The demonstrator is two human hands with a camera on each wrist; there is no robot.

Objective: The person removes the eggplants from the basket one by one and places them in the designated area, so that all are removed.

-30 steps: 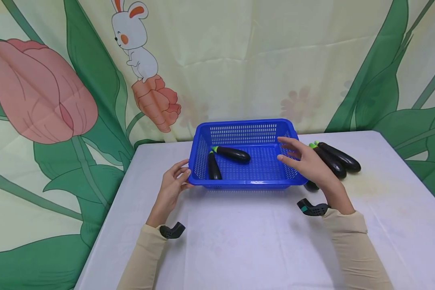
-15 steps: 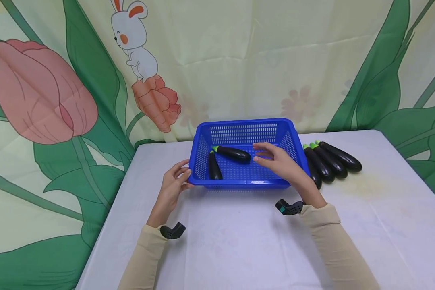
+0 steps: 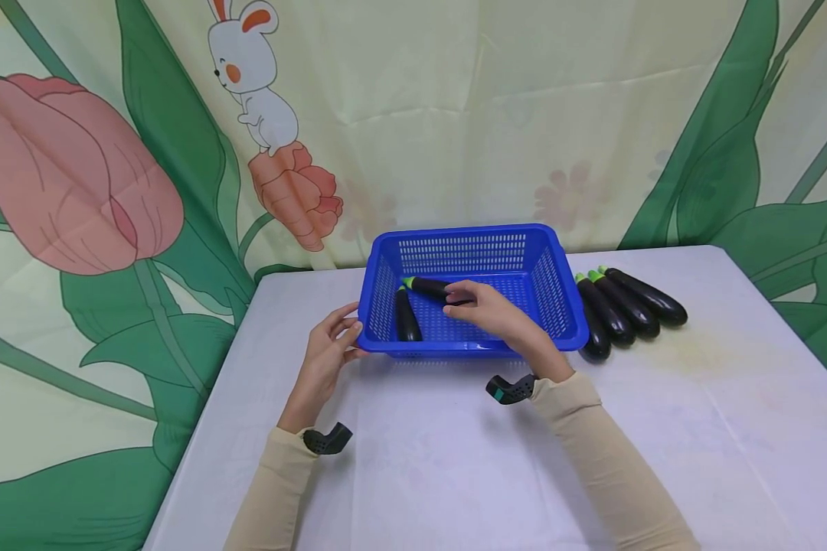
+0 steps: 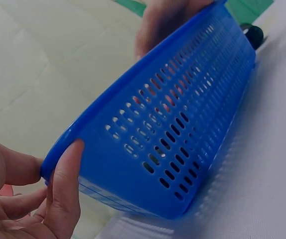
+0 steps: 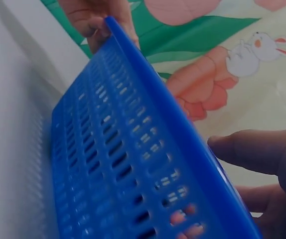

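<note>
A blue plastic basket (image 3: 469, 348) with slotted walls stands on the table, two eggplants inside it. My left hand (image 3: 324, 360) holds its left front corner, thumb (image 4: 67, 184) on the outer wall and fingers at the rim. Inside the basket my right hand (image 3: 492, 312) is over the right end of the rear eggplant (image 3: 426, 288), hiding that end. Its thumb (image 5: 247, 149) and fingers are spread apart in the right wrist view. The other eggplant (image 3: 406, 317) lies along the left wall, its green stem end near the first one's.
Several eggplants (image 3: 634, 310) lie side by side on the white-clothed table (image 3: 427, 444), right beside the basket. A printed curtain (image 3: 455, 130) with tulips and a rabbit hangs directly behind the table's back edge.
My right hand has moved left, from the basket's right side to the rear eggplant inside, uncovering the eggplants on the right. The left hand stays at the basket's corner.
</note>
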